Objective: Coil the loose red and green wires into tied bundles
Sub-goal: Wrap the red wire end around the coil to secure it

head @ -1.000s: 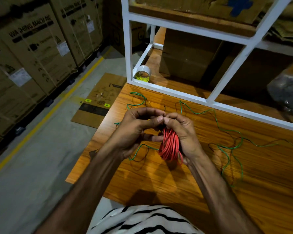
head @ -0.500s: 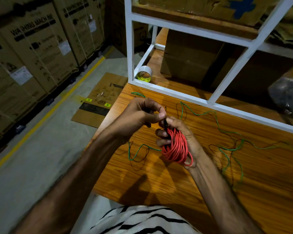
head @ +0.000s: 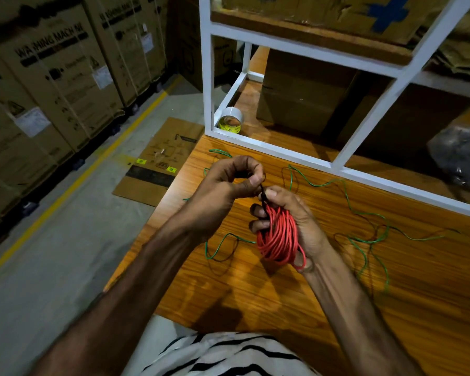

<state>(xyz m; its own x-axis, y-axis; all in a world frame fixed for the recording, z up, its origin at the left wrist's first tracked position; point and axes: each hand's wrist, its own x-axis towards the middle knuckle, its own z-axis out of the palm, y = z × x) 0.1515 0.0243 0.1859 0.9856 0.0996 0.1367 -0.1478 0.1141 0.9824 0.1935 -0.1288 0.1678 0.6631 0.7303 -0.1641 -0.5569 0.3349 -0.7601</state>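
Red insulated wire, wound into a thick coil (head: 278, 237), sat in the right hand (head: 296, 221) above the orange wood-grain bench (head: 391, 308); that hand's grip was curled round the coil, fingertips showing on its left side. A thin black tie strand (head: 262, 195) rose from the top of the coil, and the left hand (head: 228, 191) pinched its upper end between thumb and forefinger, the other fingers curled in. Loose green wire (head: 364, 240) lay sprawled over the bench on both sides of the hands. Behind, a roll of silvery tape (head: 230, 119) stood inside the white metal shelf frame (head: 282, 154).
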